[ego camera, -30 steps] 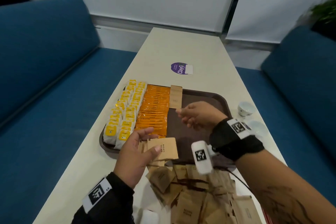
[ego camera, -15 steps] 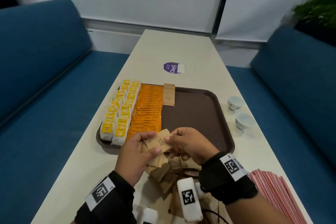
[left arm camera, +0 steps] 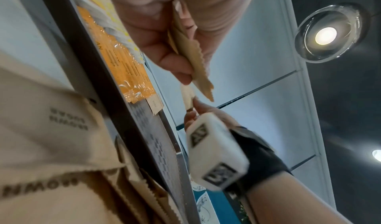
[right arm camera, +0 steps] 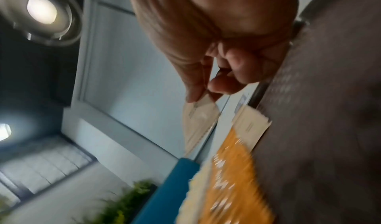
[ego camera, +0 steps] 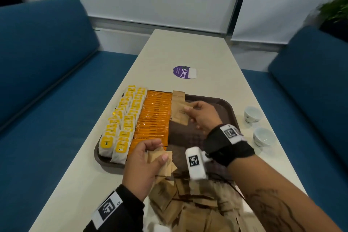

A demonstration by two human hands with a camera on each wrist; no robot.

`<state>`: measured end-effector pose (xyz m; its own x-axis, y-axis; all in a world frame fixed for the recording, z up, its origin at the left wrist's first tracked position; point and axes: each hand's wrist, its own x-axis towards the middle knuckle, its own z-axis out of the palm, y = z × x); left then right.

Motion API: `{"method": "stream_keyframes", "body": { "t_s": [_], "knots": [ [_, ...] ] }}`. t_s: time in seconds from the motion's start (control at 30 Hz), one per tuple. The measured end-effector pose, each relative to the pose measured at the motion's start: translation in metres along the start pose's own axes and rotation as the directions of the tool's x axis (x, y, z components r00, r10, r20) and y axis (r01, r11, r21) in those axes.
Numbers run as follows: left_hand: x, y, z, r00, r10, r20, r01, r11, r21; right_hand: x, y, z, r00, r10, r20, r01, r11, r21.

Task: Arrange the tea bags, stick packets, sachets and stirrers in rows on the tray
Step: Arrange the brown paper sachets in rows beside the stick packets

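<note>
Pinching sachet (ego camera: 179, 114): right hand (ego camera: 202, 117) | gripping brown sachets (ego camera: 163, 162), mostly hidden: left hand (ego camera: 143, 164)

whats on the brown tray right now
On the tray: two rows of yellow tea bags, a row of orange stick packets, one brown sachet at the far end. The right hand hides part of the bare floor.

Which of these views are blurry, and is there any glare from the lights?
Head view: mostly sharp, though the loose sachets near the bottom edge smear. Left wrist view: the ceiling lamp flares bright, and the near sachet is soft. Right wrist view: blurriest, with the orange packets streaked and another lamp glaring.
</note>
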<state>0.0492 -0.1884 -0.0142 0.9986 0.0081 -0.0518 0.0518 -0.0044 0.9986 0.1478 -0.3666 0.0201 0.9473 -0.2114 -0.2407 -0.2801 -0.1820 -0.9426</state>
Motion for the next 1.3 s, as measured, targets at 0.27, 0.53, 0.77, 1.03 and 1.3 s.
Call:
{"method": "stream_keyframes", "body": {
  "t_s": [0.27,0.53,0.77,1.03,1.3],
  "knots": [
    [0.011,-0.013,-0.002,0.998,-0.061,-0.019,0.061,0.998,0.021,0.083,0.002,0.007,0.994,0.111,0.024,-0.096,0.935,-0.34],
    [0.015,-0.016,-0.012,0.994,-0.106,-0.037,0.106,0.994,0.004,0.123,0.01,0.02,0.978,0.204,0.035,-0.144,0.795,-0.589],
    [0.013,-0.014,-0.01,0.992,-0.122,0.008,0.122,0.992,-0.038,0.133,0.007,0.027,0.973,0.23,-0.01,-0.13,0.512,-0.849],
    [0.008,-0.004,-0.012,0.99,-0.122,0.071,0.126,0.99,-0.06,0.074,-0.005,0.008,0.994,0.106,0.015,-0.09,0.9,-0.427],
    [-0.002,0.005,-0.011,0.997,-0.042,0.062,0.051,0.986,-0.159,-0.071,-0.009,0.0,0.899,0.093,0.427,0.036,0.959,-0.283]
  ]
}}
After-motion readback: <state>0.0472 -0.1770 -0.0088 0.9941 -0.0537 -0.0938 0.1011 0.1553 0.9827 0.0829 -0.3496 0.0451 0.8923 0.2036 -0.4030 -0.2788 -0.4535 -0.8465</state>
